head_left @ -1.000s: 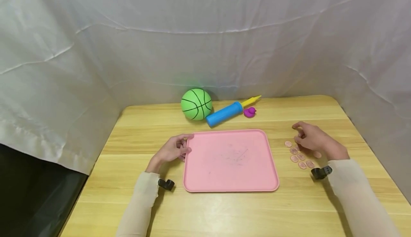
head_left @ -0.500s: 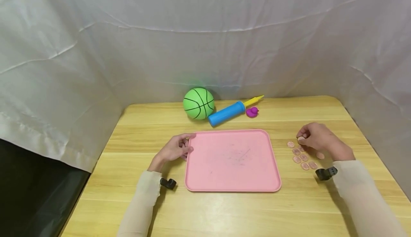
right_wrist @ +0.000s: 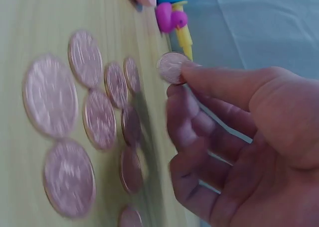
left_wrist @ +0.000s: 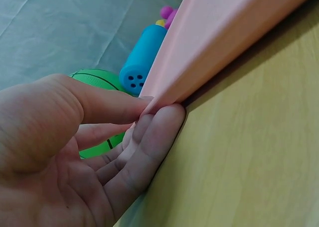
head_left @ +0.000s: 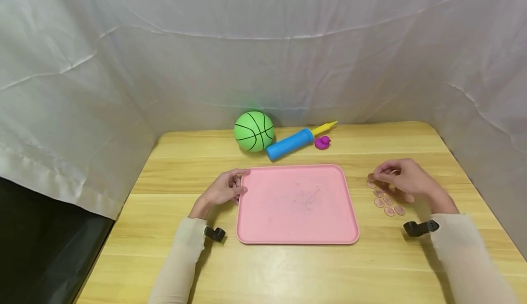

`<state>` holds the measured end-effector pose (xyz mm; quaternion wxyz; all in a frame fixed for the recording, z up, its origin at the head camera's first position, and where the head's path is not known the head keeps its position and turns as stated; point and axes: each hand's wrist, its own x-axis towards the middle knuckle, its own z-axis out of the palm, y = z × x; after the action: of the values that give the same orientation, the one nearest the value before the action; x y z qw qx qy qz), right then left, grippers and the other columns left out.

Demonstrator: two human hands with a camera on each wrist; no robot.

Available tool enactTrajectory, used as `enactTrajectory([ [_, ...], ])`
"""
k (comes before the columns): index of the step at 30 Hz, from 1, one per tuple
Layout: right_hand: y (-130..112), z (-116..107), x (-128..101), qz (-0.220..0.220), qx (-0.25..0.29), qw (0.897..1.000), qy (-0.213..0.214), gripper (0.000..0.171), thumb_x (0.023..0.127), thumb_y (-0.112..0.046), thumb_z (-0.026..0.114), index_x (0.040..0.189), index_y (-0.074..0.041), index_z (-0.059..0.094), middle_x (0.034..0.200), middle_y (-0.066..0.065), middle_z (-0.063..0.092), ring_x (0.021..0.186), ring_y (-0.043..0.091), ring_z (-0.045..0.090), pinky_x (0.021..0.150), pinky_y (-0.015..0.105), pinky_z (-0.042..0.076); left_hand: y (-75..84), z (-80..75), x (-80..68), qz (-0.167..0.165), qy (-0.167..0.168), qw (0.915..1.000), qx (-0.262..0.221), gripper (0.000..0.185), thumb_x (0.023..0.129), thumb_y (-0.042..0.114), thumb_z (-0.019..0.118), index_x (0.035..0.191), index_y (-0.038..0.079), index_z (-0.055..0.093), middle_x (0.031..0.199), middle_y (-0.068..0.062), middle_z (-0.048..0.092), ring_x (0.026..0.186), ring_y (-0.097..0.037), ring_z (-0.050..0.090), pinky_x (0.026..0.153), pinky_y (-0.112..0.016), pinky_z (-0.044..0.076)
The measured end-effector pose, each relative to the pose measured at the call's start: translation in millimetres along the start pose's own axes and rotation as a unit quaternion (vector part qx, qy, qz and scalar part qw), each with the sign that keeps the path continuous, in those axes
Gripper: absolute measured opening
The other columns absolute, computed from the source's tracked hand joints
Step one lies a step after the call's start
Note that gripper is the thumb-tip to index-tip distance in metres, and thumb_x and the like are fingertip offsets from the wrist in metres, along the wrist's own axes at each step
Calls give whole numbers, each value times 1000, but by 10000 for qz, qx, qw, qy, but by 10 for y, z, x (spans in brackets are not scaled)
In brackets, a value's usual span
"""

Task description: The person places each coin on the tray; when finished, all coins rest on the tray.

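Note:
At its left edge, a pink tray (head_left: 296, 208) is pinched between the thumb and fingers of my left hand (head_left: 222, 189). The left wrist view shows the thumb on the tray's rim (left_wrist: 172, 90) and the fingers under it. My right hand (head_left: 405, 176) pinches a copper-coloured coin (right_wrist: 171, 67) between thumb and fingers, raised off the table. Below and beside that hand, several more copper coins (head_left: 379, 203) lie flat in a loose group to the right of the tray. Part of the group is covered by the right hand in the head view.
Behind the tray stand a green ball (head_left: 254, 131) with black lines, a blue pump (head_left: 290, 144) with a yellow nozzle, and a small purple rubber duck (head_left: 322, 142). A pale cloth (head_left: 263, 57) hangs behind the wooden table (head_left: 263, 272).
My right hand has picked up a coin from the table and shifted slightly left with it, toward the tray. The left hand keeps its grip on the tray's edge.

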<state>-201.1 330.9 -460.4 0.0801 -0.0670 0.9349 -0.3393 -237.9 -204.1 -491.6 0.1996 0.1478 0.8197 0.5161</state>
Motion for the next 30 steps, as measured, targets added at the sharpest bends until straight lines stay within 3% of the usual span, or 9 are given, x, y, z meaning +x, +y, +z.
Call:
enactTrajectory([
  [8,-291,162,58,276,845,9960,-119,41,95,-46,70,113,-9,70,97,15,74,76,21,67,58,29,60,-16,-3,6,-66,8,10000,-5,58,95,-4,65,150,6,49,91,-11,51,69,-18,63,62,-41,69],
  [20,-677,429,224,275,1345,9903,-217,36,95,-37,73,115,-7,71,98,18,75,79,25,70,62,31,63,10,-20,23,-60,-27,10000,3,58,95,-4,66,150,6,49,92,-11,51,69,-19,63,62,-41,69],
  [26,-884,680,357,71,1413,9891,-403,28,92,-28,77,110,-6,73,99,16,76,67,22,67,50,30,58,-5,-18,26,-104,-70,9999,-43,60,94,-4,66,150,7,49,92,-11,52,71,-20,62,63,-41,69],
  [30,-1025,819,445,-71,1407,9886,-536,23,92,-24,76,108,-8,74,95,14,75,66,24,67,49,26,55,-5,-25,32,-68,-89,9999,-50,62,93,-5,67,151,6,48,92,-10,52,72,-20,61,63,-41,69],
])
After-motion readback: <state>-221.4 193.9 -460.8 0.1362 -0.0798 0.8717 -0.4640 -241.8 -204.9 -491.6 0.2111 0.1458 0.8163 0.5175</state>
